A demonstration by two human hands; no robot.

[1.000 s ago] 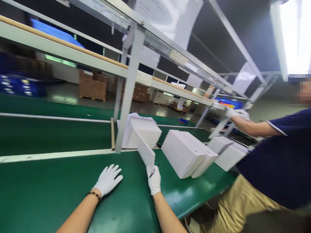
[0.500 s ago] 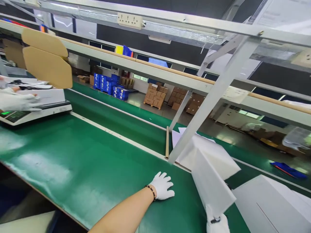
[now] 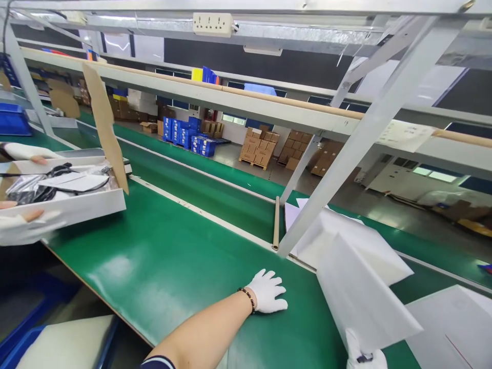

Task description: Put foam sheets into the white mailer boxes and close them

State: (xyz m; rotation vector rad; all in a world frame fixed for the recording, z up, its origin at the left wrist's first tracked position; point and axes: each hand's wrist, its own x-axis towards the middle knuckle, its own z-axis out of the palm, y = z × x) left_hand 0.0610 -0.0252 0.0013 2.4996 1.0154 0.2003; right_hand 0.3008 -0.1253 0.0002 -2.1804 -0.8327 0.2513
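1. Your gloved left hand (image 3: 267,292) is spread over the green worktop (image 3: 177,266).
2. Your gloved right hand (image 3: 365,354) grips a white panel (image 3: 369,292).
3. To your left, a co-worker's hands (image 3: 26,228) hold an open box (image 3: 94,209).

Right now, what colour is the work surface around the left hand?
The work surface around the left hand is green, clearest in the head view.

Lettering, numbers, signs — none legible

Plain white flat panel (image 3: 369,294), steeply tilted above the green worktop (image 3: 184,261), in the right fingers (image 3: 351,342).
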